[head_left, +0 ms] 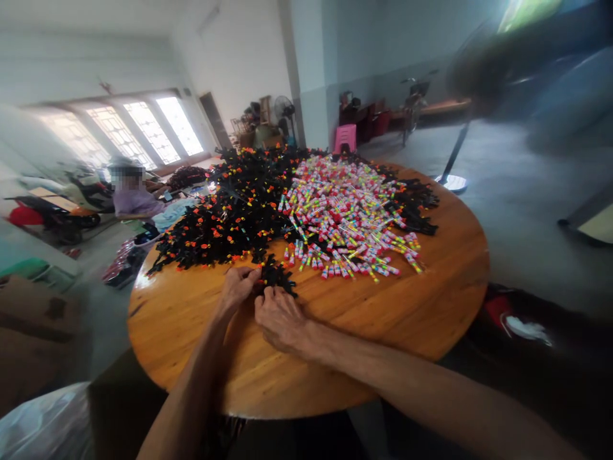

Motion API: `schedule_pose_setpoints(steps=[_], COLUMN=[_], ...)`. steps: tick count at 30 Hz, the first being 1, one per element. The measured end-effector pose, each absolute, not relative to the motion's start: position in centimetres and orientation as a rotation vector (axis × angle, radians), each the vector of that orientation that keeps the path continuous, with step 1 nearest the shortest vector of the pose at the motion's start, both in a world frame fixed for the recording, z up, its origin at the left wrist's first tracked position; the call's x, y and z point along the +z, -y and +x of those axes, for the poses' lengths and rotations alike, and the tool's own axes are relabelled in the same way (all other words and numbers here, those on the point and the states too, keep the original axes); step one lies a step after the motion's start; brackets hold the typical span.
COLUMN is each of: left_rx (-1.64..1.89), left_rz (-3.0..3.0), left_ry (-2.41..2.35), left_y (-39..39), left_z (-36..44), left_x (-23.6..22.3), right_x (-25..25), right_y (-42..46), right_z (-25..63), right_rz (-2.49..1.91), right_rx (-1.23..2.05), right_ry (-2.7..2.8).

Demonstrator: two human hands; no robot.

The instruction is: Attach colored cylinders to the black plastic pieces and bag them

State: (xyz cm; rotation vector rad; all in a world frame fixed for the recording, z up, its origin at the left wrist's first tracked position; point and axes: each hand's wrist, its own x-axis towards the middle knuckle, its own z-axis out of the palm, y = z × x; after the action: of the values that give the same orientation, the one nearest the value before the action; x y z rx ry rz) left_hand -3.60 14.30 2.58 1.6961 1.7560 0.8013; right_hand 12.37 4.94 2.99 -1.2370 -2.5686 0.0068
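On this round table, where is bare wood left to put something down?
Bare wood lies along the table edge on the right, below the colourful tubes, and on the near left, between the black pile and the rim. The far half is crowded with both piles. The left hand and right hand touch a small black bunch at mid-table.

Standing fan [483,76] right of the table, base [452,183] on grey floor. Pink stool [345,136] behind. Seated person [131,195] at left by windows [143,131]. Cardboard box [33,319] near left.
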Motion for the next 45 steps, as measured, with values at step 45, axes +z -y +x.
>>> schedule_pose_setpoints(steps=[45], left_rx=[0.762], left_rz=[2.749], left_ry=[-0.877], left_y=[-8.9], left_z=[2.8], left_x=[0.8], right_x=[-0.1], right_y=[-7.5], right_z=[25.1], right_rz=[-1.178], right_rx=[0.483], right_ry=[2.061])
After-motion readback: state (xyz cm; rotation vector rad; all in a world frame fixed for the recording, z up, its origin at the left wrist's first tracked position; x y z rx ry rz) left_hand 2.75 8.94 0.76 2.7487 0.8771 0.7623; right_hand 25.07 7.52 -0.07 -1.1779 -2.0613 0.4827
